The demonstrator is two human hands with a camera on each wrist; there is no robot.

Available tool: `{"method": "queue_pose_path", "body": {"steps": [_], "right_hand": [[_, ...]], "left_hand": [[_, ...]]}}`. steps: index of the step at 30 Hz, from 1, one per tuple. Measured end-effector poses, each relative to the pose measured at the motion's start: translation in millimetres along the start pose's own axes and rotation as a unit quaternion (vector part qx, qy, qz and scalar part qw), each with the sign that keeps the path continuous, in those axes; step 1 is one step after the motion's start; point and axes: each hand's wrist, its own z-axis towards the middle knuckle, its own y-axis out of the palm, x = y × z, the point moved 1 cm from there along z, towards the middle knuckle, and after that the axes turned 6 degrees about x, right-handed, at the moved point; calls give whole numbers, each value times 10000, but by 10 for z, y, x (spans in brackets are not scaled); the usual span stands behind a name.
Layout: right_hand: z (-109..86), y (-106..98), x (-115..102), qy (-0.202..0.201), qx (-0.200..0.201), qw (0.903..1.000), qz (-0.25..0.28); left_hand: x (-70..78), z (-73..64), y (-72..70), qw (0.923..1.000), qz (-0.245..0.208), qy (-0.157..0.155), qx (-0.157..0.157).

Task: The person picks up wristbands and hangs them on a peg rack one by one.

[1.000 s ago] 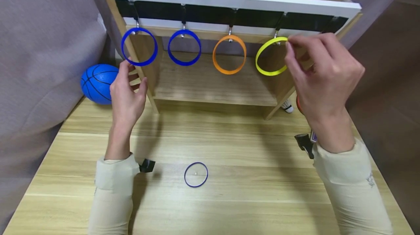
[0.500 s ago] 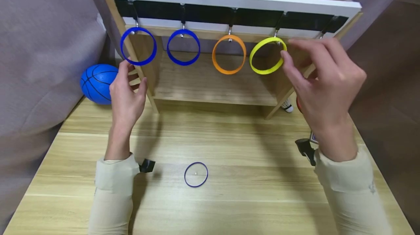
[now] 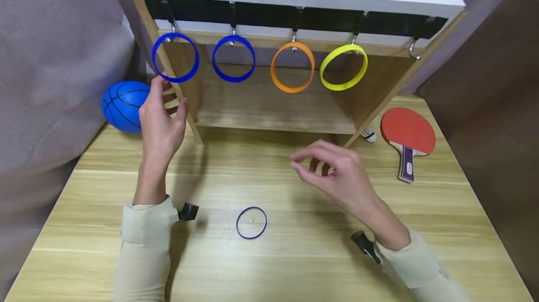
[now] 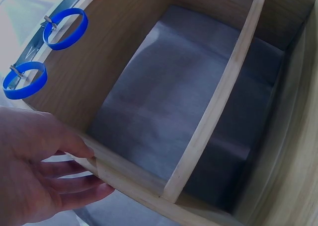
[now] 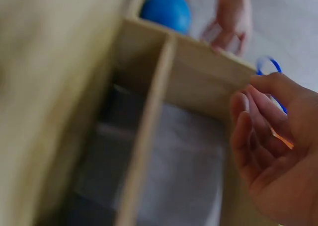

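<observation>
My left hand holds the left side panel of the wooden shelf, thumb on one side of its edge and fingers on the other. Bare of any object, my right hand hovers over the table with its fingers loosely bent. Four hooks along the shelf's front carry rings: a blue ring at far left, a second blue ring, an orange ring and a yellow ring. The hook at far right bears no ring. Below, a thin dark-blue ring lies flat on the table.
Left of the shelf sits a blue ball with black lines. A red table-tennis bat lies on the right, and a shuttlecock shows beside the shelf's right leg. Grey curtains hang around the table.
My right hand has let go of the yellow ring, which now hangs from its hook, and has come down and left over the table. The left hand keeps its place.
</observation>
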Motion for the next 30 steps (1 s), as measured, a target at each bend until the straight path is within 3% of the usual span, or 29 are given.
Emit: {"method": "queue_pose_path", "body": {"steps": [7,10,21,30], "right_hand": [[-344,500,68,233,-1443,9891,-195],[-422,617,98,457,-1827,9819,-213],[-578,866,217,1169,-2395,9634,287],[-668,977,232,1350,-2606,9557,204]], "left_hand": [[25,37,-1,10000,7,-14,33],[36,49,-2,10000,-2,-9,27],[41,5,-8,10000,-41,19,-36],[31,-31,-26,10000,18,0,-30]]}}
